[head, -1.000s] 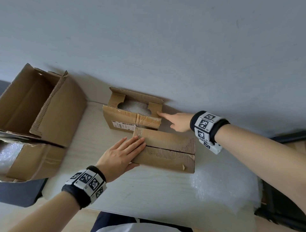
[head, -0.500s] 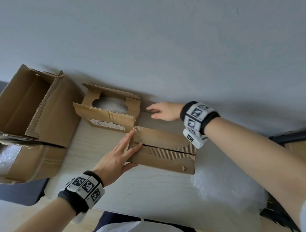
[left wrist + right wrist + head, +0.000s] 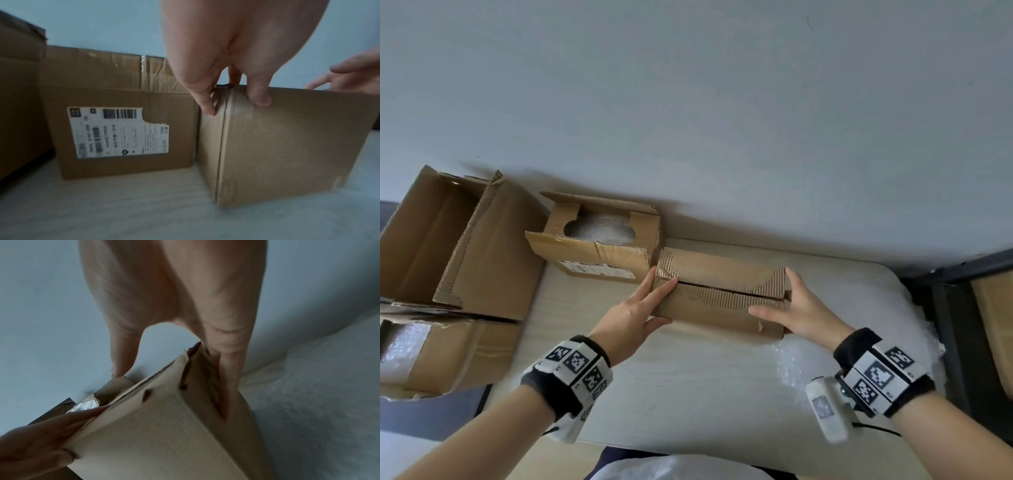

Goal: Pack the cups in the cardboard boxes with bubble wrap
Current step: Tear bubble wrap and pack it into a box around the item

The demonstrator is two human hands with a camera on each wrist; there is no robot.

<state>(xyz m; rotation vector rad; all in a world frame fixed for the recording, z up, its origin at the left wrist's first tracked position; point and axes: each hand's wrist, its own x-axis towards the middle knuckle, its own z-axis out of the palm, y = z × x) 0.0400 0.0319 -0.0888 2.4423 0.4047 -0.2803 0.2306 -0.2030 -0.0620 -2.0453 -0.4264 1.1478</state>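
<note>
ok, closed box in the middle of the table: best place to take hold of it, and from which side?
Judging by its shape, take the closed box by its two short ends, one hand from each side. It is long, its flaps meet in a slit along the top, and an open box stands close at its far left corner. The left hand and right hand already bracket those ends.

Right hand (image 3: pixel 803 308) came back from the open box (image 3: pixel 599 240); now grips closed box (image 3: pixel 719 298).

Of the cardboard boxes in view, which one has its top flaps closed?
The closed box held between the left hand and right hand. The labelled box behind it stands open, showing bubble wrap.
</note>
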